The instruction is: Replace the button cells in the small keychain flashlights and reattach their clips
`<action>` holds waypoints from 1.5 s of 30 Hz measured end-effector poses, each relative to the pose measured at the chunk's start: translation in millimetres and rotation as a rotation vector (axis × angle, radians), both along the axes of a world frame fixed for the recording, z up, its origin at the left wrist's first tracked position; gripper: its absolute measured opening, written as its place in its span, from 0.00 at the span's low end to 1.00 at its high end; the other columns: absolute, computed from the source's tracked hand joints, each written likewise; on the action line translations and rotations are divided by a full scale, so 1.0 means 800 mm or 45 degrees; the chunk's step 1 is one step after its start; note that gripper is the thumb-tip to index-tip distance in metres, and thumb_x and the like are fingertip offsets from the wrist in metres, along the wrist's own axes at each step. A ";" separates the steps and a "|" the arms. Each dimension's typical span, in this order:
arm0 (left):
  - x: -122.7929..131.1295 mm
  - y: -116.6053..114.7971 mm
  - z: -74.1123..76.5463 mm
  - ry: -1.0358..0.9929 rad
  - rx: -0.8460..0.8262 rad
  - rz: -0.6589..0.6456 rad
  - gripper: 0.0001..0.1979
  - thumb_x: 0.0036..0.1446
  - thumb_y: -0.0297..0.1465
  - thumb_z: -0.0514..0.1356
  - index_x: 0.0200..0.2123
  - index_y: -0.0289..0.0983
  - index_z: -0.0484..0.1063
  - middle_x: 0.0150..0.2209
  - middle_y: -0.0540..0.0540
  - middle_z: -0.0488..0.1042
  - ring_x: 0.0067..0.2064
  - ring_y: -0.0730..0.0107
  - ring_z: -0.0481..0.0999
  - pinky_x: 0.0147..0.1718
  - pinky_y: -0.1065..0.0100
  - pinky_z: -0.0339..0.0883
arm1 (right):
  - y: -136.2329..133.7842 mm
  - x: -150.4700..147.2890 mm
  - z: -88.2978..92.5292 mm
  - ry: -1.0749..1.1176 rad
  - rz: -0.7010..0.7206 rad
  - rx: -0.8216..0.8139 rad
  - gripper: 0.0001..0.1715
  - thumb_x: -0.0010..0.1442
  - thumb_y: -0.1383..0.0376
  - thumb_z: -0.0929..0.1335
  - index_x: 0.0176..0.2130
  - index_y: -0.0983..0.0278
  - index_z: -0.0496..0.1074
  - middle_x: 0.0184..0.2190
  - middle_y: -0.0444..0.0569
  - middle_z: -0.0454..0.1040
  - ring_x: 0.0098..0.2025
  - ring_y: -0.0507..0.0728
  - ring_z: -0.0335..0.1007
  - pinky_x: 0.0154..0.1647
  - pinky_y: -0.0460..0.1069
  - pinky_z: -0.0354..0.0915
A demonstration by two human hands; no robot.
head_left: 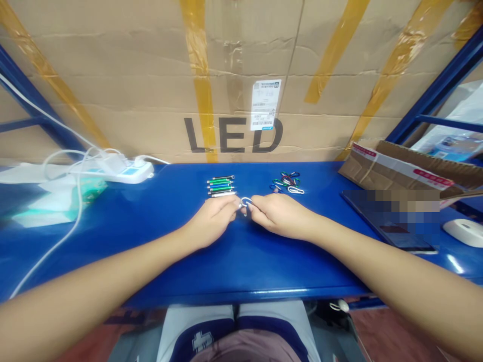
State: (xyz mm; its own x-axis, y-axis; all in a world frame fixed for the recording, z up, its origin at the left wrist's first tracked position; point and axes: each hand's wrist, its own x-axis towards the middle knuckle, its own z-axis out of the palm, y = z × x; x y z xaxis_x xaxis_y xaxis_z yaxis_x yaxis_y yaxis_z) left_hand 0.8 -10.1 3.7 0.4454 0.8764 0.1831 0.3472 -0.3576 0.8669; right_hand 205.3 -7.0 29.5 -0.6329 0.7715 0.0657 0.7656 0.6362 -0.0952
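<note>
My left hand [214, 219] and my right hand [278, 215] meet at the middle of the blue table [241, 266], fingers closed. Between their fingertips sits a small silver carabiner clip [245, 202]; both hands pinch it. Whether the left fingers also hold a pen is hidden. Just beyond the left hand lies a row of several small pens [221, 186], green and silver. Beyond the right hand lies a pile of several coloured carabiner clips [287, 182].
A white power strip [126, 171] with white cables sits at the far left, beside a green-and-white pack [56, 201]. An open cardboard box [407, 168], a dark tablet [392, 221] and a white mouse [465, 232] are on the right. A large cardboard sheet [234, 75] stands behind.
</note>
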 end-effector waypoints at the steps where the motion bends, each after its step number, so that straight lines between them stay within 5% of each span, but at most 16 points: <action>1: 0.000 0.000 0.000 -0.001 -0.011 -0.002 0.16 0.68 0.37 0.49 0.35 0.36 0.72 0.23 0.52 0.63 0.24 0.74 0.59 0.22 0.71 0.56 | 0.000 0.000 0.000 -0.013 -0.017 0.010 0.19 0.72 0.59 0.58 0.36 0.65 0.69 0.31 0.52 0.77 0.31 0.56 0.71 0.32 0.48 0.53; 11: 0.010 0.000 0.003 0.010 -0.038 -0.045 0.13 0.59 0.39 0.62 0.40 0.36 0.76 0.28 0.50 0.72 0.30 0.72 0.72 0.33 0.70 0.68 | 0.004 0.000 -0.001 -0.039 -0.084 0.056 0.20 0.73 0.59 0.56 0.38 0.65 0.69 0.34 0.54 0.78 0.31 0.57 0.72 0.32 0.48 0.55; 16: -0.001 0.007 0.002 0.211 0.273 -0.020 0.11 0.58 0.38 0.63 0.40 0.38 0.79 0.35 0.47 0.79 0.34 0.70 0.75 0.37 0.69 0.69 | 0.023 0.020 0.006 -0.049 -0.196 0.049 0.22 0.73 0.57 0.54 0.40 0.64 0.71 0.38 0.56 0.79 0.35 0.60 0.75 0.34 0.50 0.58; 19: -0.010 0.013 0.003 0.379 0.476 -0.064 0.09 0.59 0.36 0.63 0.39 0.39 0.79 0.41 0.47 0.81 0.43 0.65 0.78 0.47 0.65 0.69 | 0.045 0.053 0.015 -0.134 -0.305 -0.088 0.26 0.73 0.55 0.53 0.42 0.64 0.73 0.44 0.59 0.79 0.41 0.62 0.76 0.40 0.52 0.63; 22: -0.014 0.019 0.002 0.443 0.540 -0.063 0.08 0.59 0.36 0.63 0.39 0.40 0.80 0.42 0.46 0.81 0.43 0.64 0.78 0.47 0.65 0.70 | 0.062 0.082 0.021 -0.242 -0.405 -0.256 0.24 0.71 0.59 0.55 0.42 0.66 0.75 0.46 0.61 0.78 0.44 0.63 0.76 0.45 0.53 0.65; 34: -0.021 0.030 0.001 0.547 0.701 -0.055 0.10 0.63 0.32 0.60 0.42 0.40 0.81 0.43 0.45 0.81 0.48 0.60 0.76 0.54 0.56 0.66 | 0.061 0.082 0.023 -0.290 -0.809 -0.109 0.21 0.65 0.55 0.61 0.48 0.66 0.71 0.44 0.60 0.78 0.42 0.66 0.75 0.34 0.52 0.63; 39: -0.020 0.031 0.000 0.516 0.685 0.000 0.11 0.61 0.27 0.59 0.44 0.40 0.80 0.45 0.45 0.80 0.50 0.59 0.75 0.55 0.54 0.66 | 0.063 0.084 0.009 -0.060 -0.356 0.020 0.19 0.61 0.68 0.64 0.51 0.60 0.70 0.46 0.54 0.73 0.43 0.59 0.73 0.39 0.49 0.64; 45: -0.020 0.030 -0.003 0.477 0.684 0.006 0.12 0.60 0.25 0.57 0.42 0.40 0.80 0.44 0.45 0.79 0.49 0.59 0.74 0.55 0.54 0.66 | 0.071 0.082 -0.006 0.079 -0.098 -0.017 0.12 0.61 0.69 0.66 0.45 0.62 0.75 0.44 0.53 0.70 0.43 0.59 0.71 0.45 0.52 0.66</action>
